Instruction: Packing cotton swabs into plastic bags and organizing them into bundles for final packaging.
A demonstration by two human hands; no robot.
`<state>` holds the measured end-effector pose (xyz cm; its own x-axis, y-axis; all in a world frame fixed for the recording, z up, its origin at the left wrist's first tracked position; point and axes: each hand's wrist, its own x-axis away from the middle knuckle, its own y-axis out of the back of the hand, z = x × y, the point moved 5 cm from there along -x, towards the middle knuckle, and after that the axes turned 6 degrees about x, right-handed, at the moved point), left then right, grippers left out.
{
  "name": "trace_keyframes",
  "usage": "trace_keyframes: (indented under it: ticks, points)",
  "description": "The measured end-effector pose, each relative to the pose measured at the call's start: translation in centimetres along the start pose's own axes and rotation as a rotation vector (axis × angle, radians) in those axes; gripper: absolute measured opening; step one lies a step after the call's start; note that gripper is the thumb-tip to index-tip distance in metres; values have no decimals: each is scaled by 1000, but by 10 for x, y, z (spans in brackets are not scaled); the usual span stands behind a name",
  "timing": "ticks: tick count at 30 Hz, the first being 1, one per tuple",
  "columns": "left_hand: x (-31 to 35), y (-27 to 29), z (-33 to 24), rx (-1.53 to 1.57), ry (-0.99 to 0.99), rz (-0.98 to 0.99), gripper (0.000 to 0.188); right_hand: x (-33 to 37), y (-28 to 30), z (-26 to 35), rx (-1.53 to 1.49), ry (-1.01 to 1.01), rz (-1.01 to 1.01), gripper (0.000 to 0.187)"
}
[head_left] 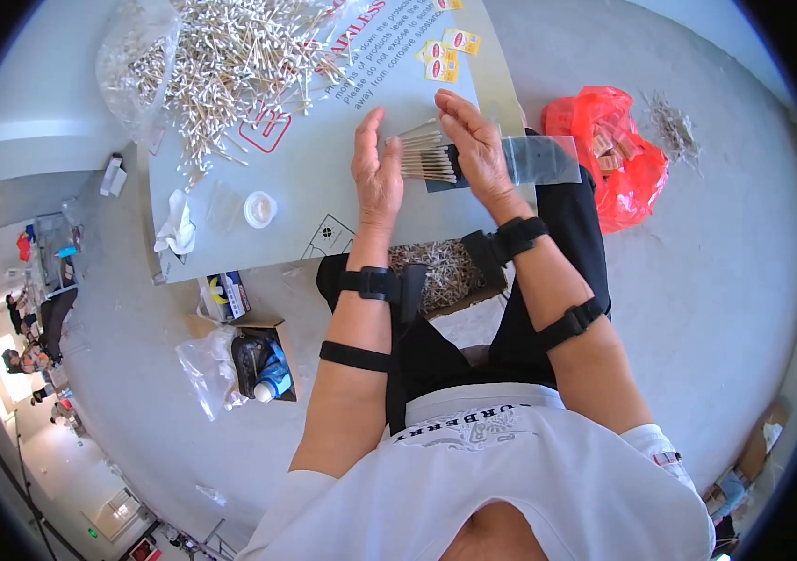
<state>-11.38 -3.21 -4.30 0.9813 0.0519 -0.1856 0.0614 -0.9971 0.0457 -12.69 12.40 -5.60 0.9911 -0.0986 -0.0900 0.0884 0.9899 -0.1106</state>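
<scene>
A row of cotton swabs (424, 161) lies between my two hands, their sticks running from one palm toward the other. My left hand (380, 178) stands on edge at the swabs' left ends, fingers stretched out. At their right ends is my right hand (481, 154), its fingers extended and palm turned inward. Both hands are open; whether the palms press on the swab tips I cannot tell. Beneath the swabs and right hand lies a dark pad (439, 185). A clear plastic sleeve (548, 159) extends right from beside my right hand past the table edge.
A big heap of loose swabs (239, 65) covers the table's far left, beside a clear bag (136, 56). Small yellow-white labels (442, 61) lie at the far right. A round white container (260, 209) and crumpled tissue (176, 224) are nearer. A red bag (637, 187) sits on the floor.
</scene>
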Motion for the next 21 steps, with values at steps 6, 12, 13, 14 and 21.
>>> trace_keyframes:
  ticks: [6,12,13,14,21]
  points:
    - [8,-7,-21,-741,-229,401,75,9,3,41,852,370,390,61]
    - [18,-19,-18,-902,-287,390,69,15,3,30,979,345,443,70]
    - [22,-20,-18,-900,-287,391,69,16,5,28,927,339,424,67]
    - [25,-21,-18,-861,-263,373,66,17,7,27,875,334,405,65]
    - [24,1,-7,353,97,-167,64,28,1,20,82,62,44,39]
